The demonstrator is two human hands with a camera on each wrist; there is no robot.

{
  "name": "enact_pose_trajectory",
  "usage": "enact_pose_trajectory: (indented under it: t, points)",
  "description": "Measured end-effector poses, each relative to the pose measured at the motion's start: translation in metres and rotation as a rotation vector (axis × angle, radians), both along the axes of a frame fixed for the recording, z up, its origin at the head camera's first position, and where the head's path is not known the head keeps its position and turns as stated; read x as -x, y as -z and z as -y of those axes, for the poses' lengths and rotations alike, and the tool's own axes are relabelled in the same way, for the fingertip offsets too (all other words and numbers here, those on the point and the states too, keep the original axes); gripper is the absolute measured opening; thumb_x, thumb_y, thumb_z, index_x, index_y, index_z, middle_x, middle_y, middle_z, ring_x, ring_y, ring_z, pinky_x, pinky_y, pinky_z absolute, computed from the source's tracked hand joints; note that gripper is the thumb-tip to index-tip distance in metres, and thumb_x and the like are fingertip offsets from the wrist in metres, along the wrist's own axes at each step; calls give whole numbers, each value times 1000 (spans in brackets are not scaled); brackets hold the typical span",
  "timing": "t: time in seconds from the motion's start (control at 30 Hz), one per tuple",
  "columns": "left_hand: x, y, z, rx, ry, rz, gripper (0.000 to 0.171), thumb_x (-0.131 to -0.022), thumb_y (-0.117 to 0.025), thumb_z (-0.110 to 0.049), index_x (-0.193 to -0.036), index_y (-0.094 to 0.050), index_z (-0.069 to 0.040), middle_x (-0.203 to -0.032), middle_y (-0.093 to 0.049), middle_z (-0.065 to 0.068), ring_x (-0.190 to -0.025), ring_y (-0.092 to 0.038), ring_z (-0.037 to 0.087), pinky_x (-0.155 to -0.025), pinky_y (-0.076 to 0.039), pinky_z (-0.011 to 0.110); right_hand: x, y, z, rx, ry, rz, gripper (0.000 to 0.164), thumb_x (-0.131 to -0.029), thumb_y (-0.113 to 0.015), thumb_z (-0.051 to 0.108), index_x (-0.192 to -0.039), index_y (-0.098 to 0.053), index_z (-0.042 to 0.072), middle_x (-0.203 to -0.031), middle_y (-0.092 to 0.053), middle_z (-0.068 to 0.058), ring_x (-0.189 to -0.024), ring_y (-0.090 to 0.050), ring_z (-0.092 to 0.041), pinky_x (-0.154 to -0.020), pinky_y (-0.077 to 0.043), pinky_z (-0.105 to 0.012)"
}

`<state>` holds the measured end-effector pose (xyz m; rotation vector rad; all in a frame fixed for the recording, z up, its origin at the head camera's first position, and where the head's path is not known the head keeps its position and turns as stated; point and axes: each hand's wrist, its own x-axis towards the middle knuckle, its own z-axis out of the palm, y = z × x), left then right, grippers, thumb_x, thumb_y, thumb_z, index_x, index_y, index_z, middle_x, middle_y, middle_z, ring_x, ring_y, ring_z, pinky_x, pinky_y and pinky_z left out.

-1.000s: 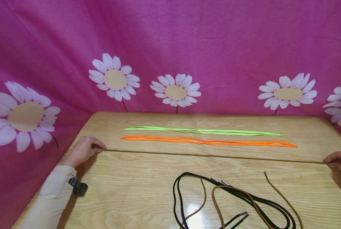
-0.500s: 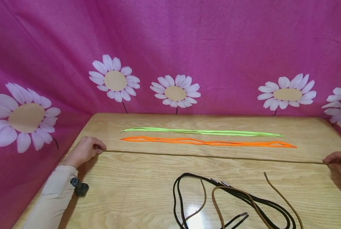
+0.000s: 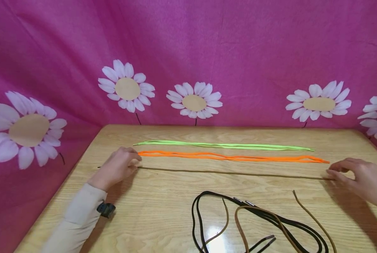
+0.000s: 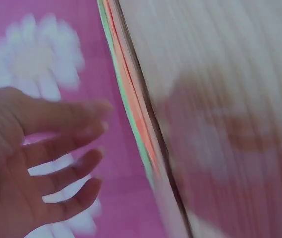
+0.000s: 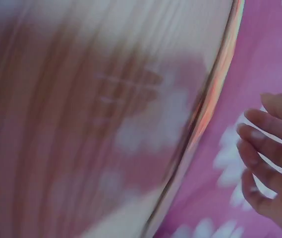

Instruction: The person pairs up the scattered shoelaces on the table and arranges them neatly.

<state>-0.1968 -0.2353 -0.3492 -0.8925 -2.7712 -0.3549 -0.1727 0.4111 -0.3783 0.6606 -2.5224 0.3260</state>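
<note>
A thin brown shoelace (image 3: 226,172) lies straight across the table, its left tip sticking out beyond my left hand. That left hand (image 3: 117,168) hovers over the lace's left part, and in the left wrist view its fingers (image 4: 56,148) are relaxed, bent lightly, with nothing between them. At the lace's other end is my right hand (image 3: 360,175), thumb and forefinger apart; the right wrist view shows its fingers (image 5: 264,144) loosely spread and holding nothing. Just behind runs an orange shoelace pair (image 3: 239,158), its left tip hidden by the left hand. Farther back lies a lime-green pair (image 3: 220,144).
Nearer the front, black shoelaces (image 3: 207,192) with metal tips lie in loose loops, tangled with another brown lace (image 3: 237,218). The wooden table (image 3: 150,207) meets a magenta cloth (image 3: 245,63) printed with daisies along its back and left side.
Both hands have let go of the brown shoelace's ends and moved inward, the left to the right and the right to the left. The laces stay in place.
</note>
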Motion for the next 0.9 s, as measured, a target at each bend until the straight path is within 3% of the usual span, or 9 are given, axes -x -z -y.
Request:
enact_pose_trajectory:
  t: [0.1, 0.2, 0.3, 0.4, 0.47, 0.53, 0.63, 0.73, 0.9]
  points:
    - [-11, -1, -36, -1, 130, 59, 14, -79, -76, 0, -93, -73, 0, -91, -68, 8, -86, -64, 26, -77, -53, 38, -11, -4, 45, -12, -127, 55, 17, -71, -83, 10, -80, -70, 17, -73, -57, 20, -66, -50, 4, -56, -39, -14]
    - [-27, 1, -66, 3, 253, 121, 9, -85, -73, -7, -94, -73, -4, -92, -67, 3, -85, -64, 17, -77, -52, 30, -23, -6, 82, 31, -238, 160, 21, -74, -81, 6, -82, -68, 20, -74, -53, 24, -66, -47, 8, -55, -38, -12]
    - [-46, 2, -92, 3, 371, 142, 10, -87, -72, -14, -95, -72, -8, -93, -66, -1, -85, -62, 9, -78, -51, 22, -34, -7, 106, 57, -336, 287, 21, -77, -78, 6, -85, -67, 22, -75, -54, 24, -66, -46, 8, -54, -37, -13]
    - [-67, 3, -114, 24, 502, 162, 16, -87, -73, -26, -96, -72, -13, -94, -65, -6, -85, -59, 2, -80, -47, 15, -42, -6, 121, 42, -412, 483, 10, -85, -73, 14, -90, -67, 19, -78, -54, 22, -67, -46, 8, -53, -39, -16]
    - [-81, 4, -128, 59, 589, 171, 19, -85, -74, -33, -96, -72, -17, -93, -63, -10, -84, -55, -4, -80, -43, 9, -45, -5, 127, 9, -422, 608, 8, -88, -70, 23, -93, -66, 19, -80, -53, 22, -68, -45, 7, -54, -40, -19]
    - [-93, 5, -139, 99, 679, 169, 13, -85, -75, -29, -95, -71, -20, -90, -61, -13, -81, -52, -7, -77, -39, 6, -48, -6, 133, -40, -388, 679, 11, -89, -68, 31, -93, -65, 21, -81, -52, 23, -68, -44, 6, -55, -40, -21]
    - [-104, 7, -152, 152, 787, 160, 11, -84, -73, -16, -92, -71, -23, -86, -59, -15, -73, -47, -10, -70, -35, 3, -50, -6, 139, -100, -338, 691, 12, -88, -70, 35, -89, -62, 26, -81, -50, 23, -68, -43, 5, -56, -39, -23]
    - [-107, 10, -158, 187, 833, 160, 19, -83, -71, -7, -89, -71, -25, -84, -58, -15, -70, -45, -10, -65, -32, 3, -50, -6, 141, -108, -336, 711, 12, -88, -71, 29, -85, -59, 26, -77, -49, 23, -67, -43, 5, -57, -38, -23]
    - [-106, 12, -159, 224, 839, 155, 24, -81, -71, -4, -81, -70, -28, -83, -53, -17, -73, -44, -9, -66, -32, 4, -48, -6, 142, -107, -353, 763, 17, -87, -71, 16, -82, -57, 24, -74, -48, 21, -65, -42, 3, -57, -37, -23]
